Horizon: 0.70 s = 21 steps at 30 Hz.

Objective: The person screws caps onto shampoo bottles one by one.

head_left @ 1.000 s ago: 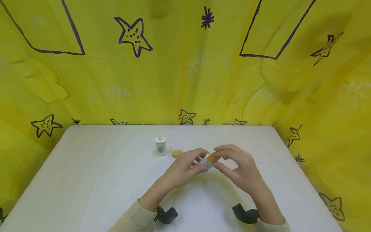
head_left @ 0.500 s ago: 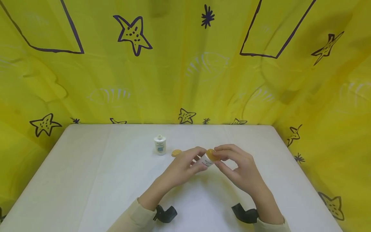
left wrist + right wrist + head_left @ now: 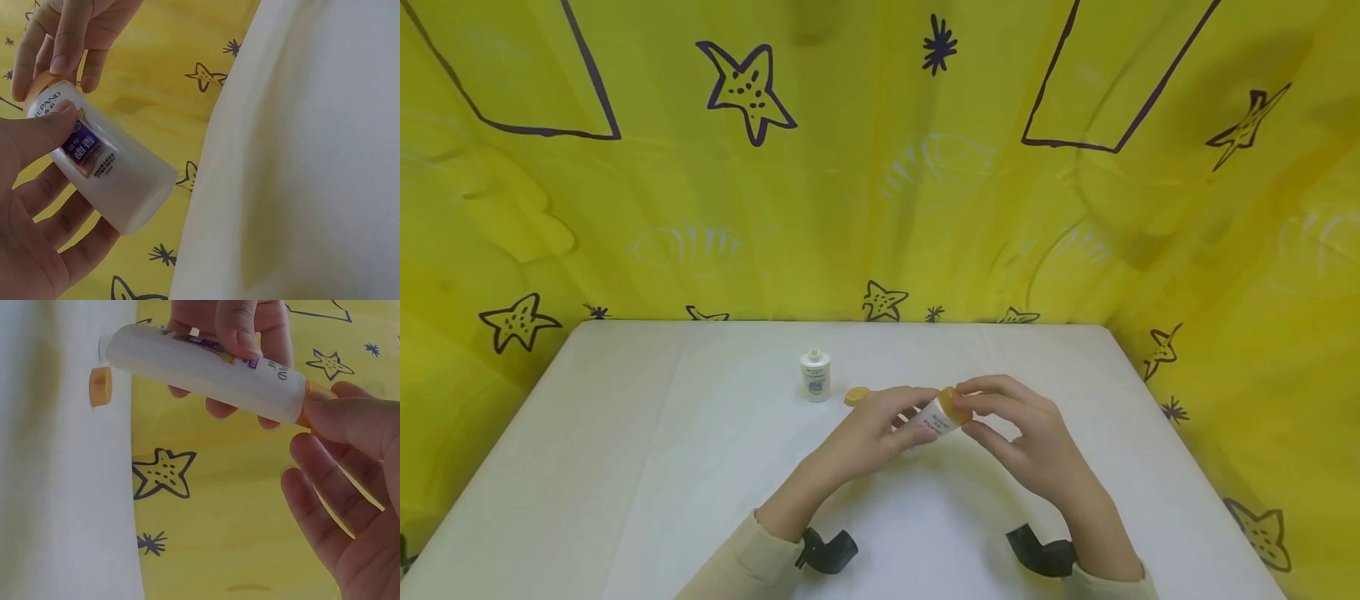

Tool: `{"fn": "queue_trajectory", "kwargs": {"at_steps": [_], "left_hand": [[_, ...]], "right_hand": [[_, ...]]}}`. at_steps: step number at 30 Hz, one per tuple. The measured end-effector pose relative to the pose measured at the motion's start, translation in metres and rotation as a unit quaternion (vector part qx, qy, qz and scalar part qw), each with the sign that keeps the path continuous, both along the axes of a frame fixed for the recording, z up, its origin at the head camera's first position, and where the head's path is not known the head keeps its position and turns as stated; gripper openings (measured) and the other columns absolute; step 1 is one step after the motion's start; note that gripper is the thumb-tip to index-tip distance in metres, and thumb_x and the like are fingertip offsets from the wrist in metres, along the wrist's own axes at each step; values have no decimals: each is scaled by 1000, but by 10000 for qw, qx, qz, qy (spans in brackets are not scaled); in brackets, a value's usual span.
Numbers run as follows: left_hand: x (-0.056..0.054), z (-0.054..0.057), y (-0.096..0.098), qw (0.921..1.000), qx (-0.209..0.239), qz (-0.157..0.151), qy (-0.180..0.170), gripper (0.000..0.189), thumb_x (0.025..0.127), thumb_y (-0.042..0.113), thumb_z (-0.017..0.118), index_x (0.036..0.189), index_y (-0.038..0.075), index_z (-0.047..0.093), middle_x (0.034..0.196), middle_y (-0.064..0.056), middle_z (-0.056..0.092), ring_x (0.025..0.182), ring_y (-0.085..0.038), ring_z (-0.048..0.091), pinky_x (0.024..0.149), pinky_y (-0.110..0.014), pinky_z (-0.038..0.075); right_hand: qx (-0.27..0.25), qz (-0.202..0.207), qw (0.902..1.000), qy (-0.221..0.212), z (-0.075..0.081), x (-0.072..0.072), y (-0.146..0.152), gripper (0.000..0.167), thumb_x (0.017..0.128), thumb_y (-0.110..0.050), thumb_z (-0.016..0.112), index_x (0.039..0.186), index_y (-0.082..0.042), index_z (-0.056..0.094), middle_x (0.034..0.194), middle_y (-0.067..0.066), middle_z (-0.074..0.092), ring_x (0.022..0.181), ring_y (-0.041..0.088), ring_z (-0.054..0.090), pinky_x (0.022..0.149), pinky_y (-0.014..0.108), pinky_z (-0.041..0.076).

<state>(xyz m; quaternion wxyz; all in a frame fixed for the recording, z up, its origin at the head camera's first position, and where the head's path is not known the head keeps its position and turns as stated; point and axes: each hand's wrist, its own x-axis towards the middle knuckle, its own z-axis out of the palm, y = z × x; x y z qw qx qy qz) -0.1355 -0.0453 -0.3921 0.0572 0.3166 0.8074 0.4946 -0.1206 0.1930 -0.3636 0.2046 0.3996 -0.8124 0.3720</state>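
Observation:
My left hand (image 3: pixel 876 429) grips a white plastic bottle (image 3: pixel 119 172), thumb over its printed label and fingers behind it. The bottle is tilted above the table, its orange cap (image 3: pixel 953 406) toward my right hand (image 3: pixel 1022 429). With thumb and fingertips, that hand pinches the cap, which sits on the bottle's end in the right wrist view. Behind my left hand stands a second white bottle (image 3: pixel 816 379), upright, with its narrow neck bare. Close by it, a loose orange cap (image 3: pixel 857 396) lies on the table.
All of this is on or above a white-covered table (image 3: pixel 625 467). A yellow curtain (image 3: pixel 850 192) with dark starfish drawings hangs behind it and along its sides. A black curved piece (image 3: pixel 827 552) sits at each wrist, by the sleeves.
The held bottle has turned a little in my hands, so more of its body and printing shows. My right hand has shifted slightly right. The standing bottle and loose cap stay put.

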Motion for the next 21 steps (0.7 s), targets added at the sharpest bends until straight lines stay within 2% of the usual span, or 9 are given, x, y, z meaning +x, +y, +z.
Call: {"fn": "queue_trajectory", "kwargs": {"at_steps": [5,10,17,21], "left_hand": [[-1,-1,-1,9998,31,-201,-6,38,96,25,68,133,22,62,116,9,68,99,-7,61,85,-25,53],[-3,-3,-2,9981,141,-561,-193,39,97,24,66,135,22,61,114,7,68,99,-9,63,86,-28,55],[-4,-3,-2,9932,262,-1039,-451,39,98,24,64,136,18,60,113,4,68,101,-16,65,88,-31,55],[-3,-4,-1,9921,400,-1137,-360,37,98,21,64,134,18,62,113,3,68,101,-16,64,87,-31,55]], "right_hand": [[50,156,9999,-11,0,0,1,45,73,7,82,113,-13,73,123,8,68,114,20,65,97,17,49],[89,370,9993,-35,0,-1,1,47,74,4,82,116,-13,73,127,8,67,110,20,68,98,18,49],[-32,713,9975,8,-2,-1,3,41,77,-4,82,116,-9,72,121,12,70,107,20,69,96,18,50],[-190,823,9963,126,-3,-3,2,34,81,-12,81,113,-8,72,114,13,71,102,18,68,94,17,51]]}}
